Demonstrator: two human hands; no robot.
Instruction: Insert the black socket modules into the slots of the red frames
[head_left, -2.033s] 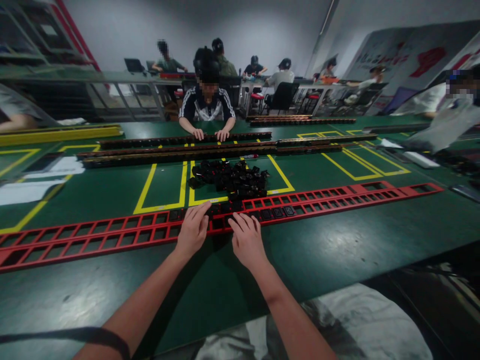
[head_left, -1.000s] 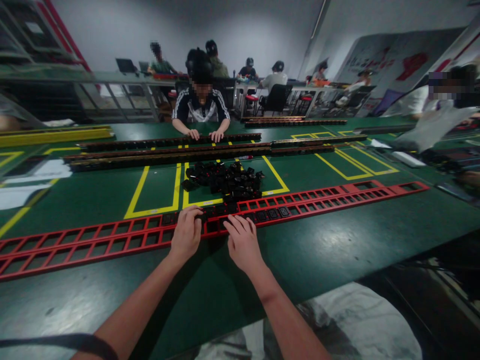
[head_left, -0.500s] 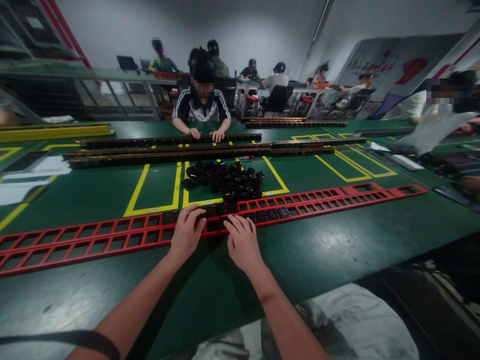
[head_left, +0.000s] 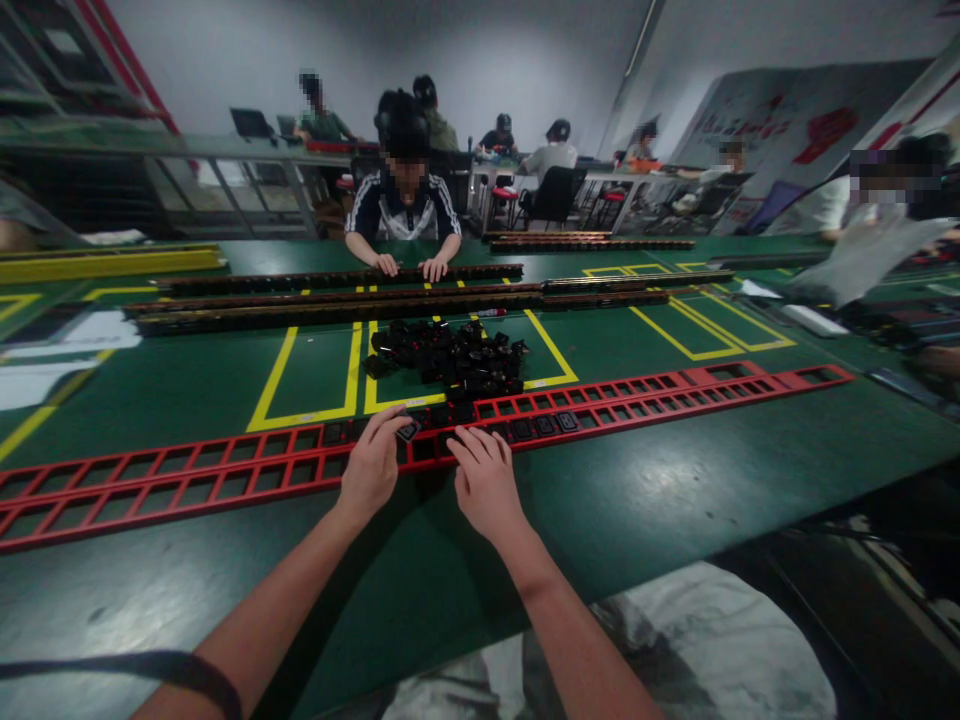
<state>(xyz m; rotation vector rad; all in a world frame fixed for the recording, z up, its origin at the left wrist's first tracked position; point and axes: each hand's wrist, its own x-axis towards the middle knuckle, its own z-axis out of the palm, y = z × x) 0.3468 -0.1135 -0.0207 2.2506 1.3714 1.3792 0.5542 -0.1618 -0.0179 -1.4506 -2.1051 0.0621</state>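
A long red frame (head_left: 255, 482) with two rows of square openings lies across the green table in front of me. Between the thumb and fingers of my left hand (head_left: 373, 462) is a small black socket module (head_left: 409, 430), tilted just above the frame. My right hand (head_left: 484, 475) rests over the near row, fingers stretched out and fingertips touching a dark module in the frame; the fingers partly hide it. To its right, several black socket modules (head_left: 544, 426) sit in the near row. Others (head_left: 463, 411) sit in the far row.
A heap of loose black modules (head_left: 450, 355) lies just beyond the frame, among yellow tape lines (head_left: 304, 418). Long dark rails (head_left: 337, 308) lie farther back. Across the table, a person (head_left: 403, 200) has both hands on a rail. White sheets (head_left: 75, 335) lie at left.
My left hand has drawn slightly back and left, and the socket module in its fingers now shows its face. My right hand has stayed in place.
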